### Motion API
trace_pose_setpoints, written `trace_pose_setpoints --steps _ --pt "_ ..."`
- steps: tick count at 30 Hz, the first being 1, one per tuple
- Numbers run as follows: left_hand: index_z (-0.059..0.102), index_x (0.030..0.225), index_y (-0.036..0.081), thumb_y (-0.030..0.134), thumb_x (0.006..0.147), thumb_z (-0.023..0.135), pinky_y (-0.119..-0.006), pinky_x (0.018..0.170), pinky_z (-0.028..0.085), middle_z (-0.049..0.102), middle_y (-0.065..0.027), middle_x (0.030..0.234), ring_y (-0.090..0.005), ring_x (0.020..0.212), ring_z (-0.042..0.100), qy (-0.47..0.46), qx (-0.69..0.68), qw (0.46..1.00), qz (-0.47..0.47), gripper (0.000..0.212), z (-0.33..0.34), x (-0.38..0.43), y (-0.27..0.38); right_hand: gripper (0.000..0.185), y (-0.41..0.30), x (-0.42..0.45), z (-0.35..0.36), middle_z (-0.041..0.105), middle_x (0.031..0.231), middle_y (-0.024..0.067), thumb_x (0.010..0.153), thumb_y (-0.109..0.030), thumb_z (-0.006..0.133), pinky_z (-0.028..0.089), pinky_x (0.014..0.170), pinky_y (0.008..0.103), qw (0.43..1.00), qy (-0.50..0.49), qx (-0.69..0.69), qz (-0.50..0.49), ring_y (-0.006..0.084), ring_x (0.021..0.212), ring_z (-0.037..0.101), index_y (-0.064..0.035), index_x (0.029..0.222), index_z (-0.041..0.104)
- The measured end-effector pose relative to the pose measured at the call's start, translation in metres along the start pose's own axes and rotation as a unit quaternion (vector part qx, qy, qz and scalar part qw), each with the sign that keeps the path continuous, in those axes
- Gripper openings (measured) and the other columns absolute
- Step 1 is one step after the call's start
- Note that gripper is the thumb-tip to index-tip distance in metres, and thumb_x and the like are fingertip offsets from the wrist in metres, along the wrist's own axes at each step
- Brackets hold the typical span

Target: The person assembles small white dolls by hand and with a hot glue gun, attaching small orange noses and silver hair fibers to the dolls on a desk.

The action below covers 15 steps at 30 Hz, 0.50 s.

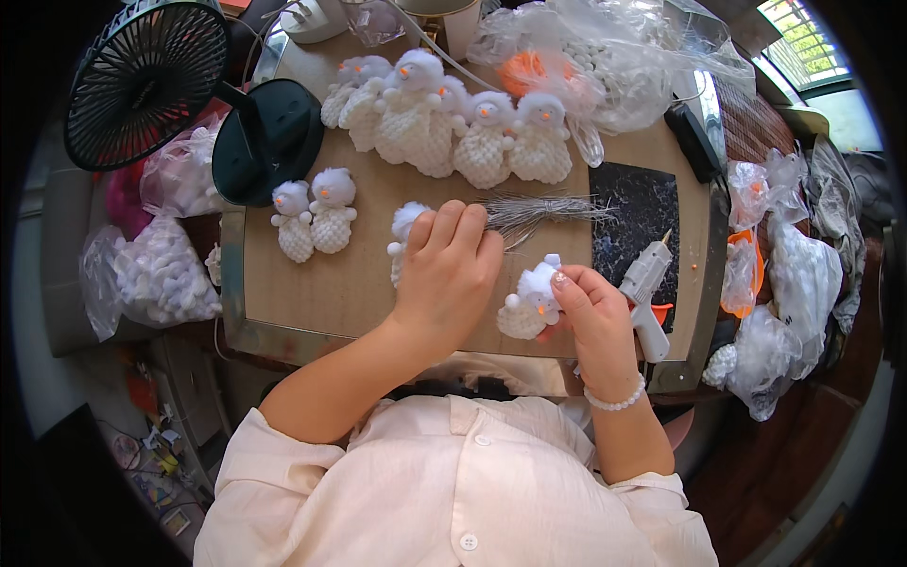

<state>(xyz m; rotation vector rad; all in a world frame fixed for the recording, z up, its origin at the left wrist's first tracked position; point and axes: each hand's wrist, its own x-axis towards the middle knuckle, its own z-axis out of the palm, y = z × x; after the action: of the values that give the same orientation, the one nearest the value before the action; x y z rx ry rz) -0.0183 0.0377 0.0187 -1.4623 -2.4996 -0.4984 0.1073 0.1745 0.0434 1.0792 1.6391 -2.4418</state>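
My right hand (595,312) grips a small white crocheted snowman (526,312) with a fluffy head and orange nose. My left hand (457,248) is over the table beside a bundle of thin silver wires (542,212), fingers bent down; their tips are hidden, so its hold cannot be told. Behind it, partly covered, is another snowman (405,221). Two finished-looking snowmen (331,220) lie to the left, and several more (425,120) stand along the back. A white glue gun (648,283) lies right of my right hand, partly on a dark marbled sheet (631,198).
A black fan (266,142) stands at the back left of the table (283,301). Plastic bags (616,64) with white pieces and orange yarn fill the back right. More bags lie at the left (163,276) and right (801,283). A black power adapter (693,142) is near the right edge.
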Motion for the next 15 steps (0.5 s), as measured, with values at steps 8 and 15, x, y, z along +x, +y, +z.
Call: trace_pose_setpoints --steps 8,15 --pt "0.06 0.089 0.002 0.003 0.079 0.062 -0.038 0.076 0.046 0.062 -0.0102 0.089 -0.0285 0.086 0.06 -0.063 -0.364 0.923 -0.108 0.01 -0.031 -0.036 0.004 0.03 0.007 0.004 0.013 0.062 0.104 0.0071 0.095 -0.023 0.06 0.051 0.059 0.0218 0.999 -0.035 -0.012 -0.01 0.009 0.082 0.062 0.0035 0.107 0.061" --pt "0.062 0.096 0.0 0.008 0.087 0.062 -0.033 0.066 0.049 0.064 -0.0111 0.085 -0.0229 0.076 0.062 -0.123 -0.531 0.799 -0.253 0.011 -0.05 -0.041 0.002 0.028 0.004 0.001 0.024 0.051 0.122 0.0107 0.095 -0.021 0.06 0.054 0.055 0.0223 0.997 -0.049 -0.036 -0.041 0.0114 0.085 0.062 0.0058 0.1 0.064"
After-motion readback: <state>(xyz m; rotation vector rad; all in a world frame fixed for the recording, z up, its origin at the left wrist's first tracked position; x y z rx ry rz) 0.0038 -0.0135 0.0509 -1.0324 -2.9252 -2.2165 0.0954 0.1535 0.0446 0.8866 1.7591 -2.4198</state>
